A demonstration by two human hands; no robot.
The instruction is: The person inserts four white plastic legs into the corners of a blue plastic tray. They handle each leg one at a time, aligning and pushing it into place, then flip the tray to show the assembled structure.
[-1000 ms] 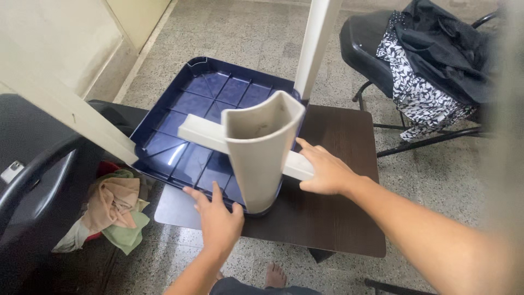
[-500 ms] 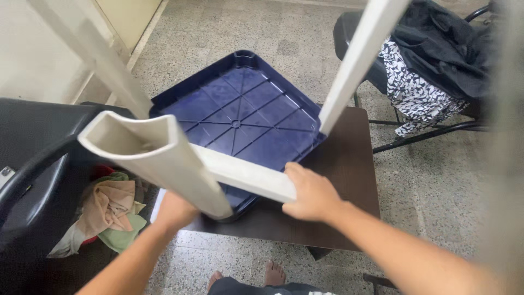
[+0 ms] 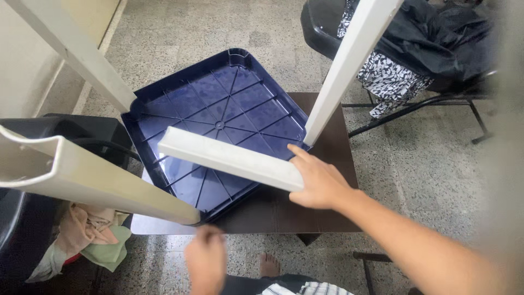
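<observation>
Rigid, light-looking cream plastic stool legs [image 3: 234, 159] rise from the upturned navy plastic seat [image 3: 218, 117] before my hands. Right hand [image 3: 319, 183] clasps a leg end; left hand [image 3: 206, 259] blurred, grip unclear.

A home room: terrazzo floor [image 3: 218, 27], clothes-draped chair [image 3: 436, 38], small table [image 3: 333, 207].

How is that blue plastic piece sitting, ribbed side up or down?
Ribbed side up: the blue plastic piece shows its radial ribs, and cream legs rise from its corners.
</observation>
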